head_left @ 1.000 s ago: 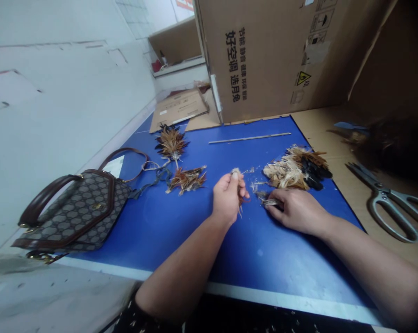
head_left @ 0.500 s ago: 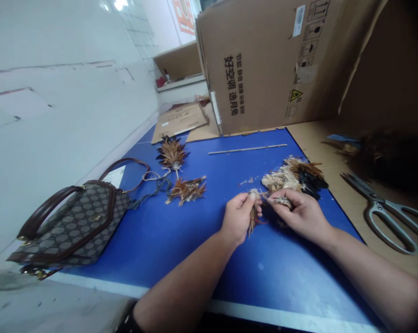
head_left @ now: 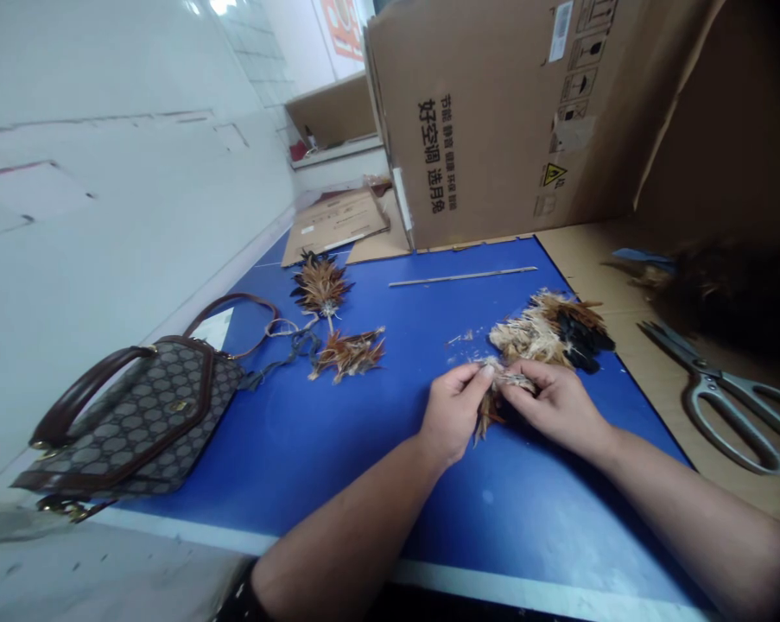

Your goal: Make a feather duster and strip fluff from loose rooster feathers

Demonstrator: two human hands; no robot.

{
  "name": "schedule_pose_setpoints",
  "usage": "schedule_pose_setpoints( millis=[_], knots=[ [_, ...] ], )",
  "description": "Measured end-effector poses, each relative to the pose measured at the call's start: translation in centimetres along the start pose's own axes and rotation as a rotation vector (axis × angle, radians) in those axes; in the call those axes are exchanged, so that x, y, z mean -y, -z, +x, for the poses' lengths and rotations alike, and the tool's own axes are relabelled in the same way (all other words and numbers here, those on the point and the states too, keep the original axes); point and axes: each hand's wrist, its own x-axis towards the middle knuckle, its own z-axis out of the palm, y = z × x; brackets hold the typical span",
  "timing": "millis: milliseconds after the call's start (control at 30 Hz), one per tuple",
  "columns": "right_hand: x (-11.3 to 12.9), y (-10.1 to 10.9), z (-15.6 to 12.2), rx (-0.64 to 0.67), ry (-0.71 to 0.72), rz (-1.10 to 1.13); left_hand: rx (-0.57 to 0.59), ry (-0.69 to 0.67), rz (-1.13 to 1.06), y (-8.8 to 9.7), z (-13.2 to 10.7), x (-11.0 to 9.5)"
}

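Observation:
My left hand (head_left: 458, 408) pinches a small bunch of brown feathers (head_left: 485, 418) by their pale quill ends, with the tips hanging down below the fingers. Close beside it, my right hand (head_left: 554, 404) is closed on pale feathers (head_left: 517, 380), its thumb and fingertips meeting the left hand's bunch. Just beyond the hands lies a pile of cream, brown and black feathers (head_left: 545, 333) on the blue table. A tied feather bundle (head_left: 321, 289) and a loose heap of reddish-brown feathers (head_left: 349, 354) rest farther left.
A patterned handbag (head_left: 136, 415) stands at the left by the wall. Scissors (head_left: 719, 389) lie on cardboard at the right, near a dark feathery mass (head_left: 732, 294). A large cardboard box (head_left: 493, 130) rises behind the blue table (head_left: 338, 458). A thin stick (head_left: 464, 277) lies in front of it.
My left hand has shifted slightly right with its feathers, closing the gap to my right hand. The fingertips of both hands now meet at the quill ends.

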Motion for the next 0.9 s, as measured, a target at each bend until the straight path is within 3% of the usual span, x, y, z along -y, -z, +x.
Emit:
schedule_pose_setpoints(
  millis=[200, 400, 667, 900],
  knots=[
    [-0.1, 0.0, 0.2, 0.089, -0.128, 0.113, 0.017, 0.078, 0.040, -0.1, -0.1, -0.6],
    [0.0, 0.1, 0.2, 0.100, -0.121, 0.103, 0.004, 0.108, 0.123, 0.0, -0.2, -0.9],
    [0.4, 0.2, 0.1, -0.036, -0.130, 0.182, 0.001, 0.098, 0.209, 0.2, -0.1, -0.9],
    [0.1, 0.2, -0.2, -0.056, -0.084, 0.165, 0.067, 0.168, 0.143, 0.0, -0.3, -1.1]
  ],
)
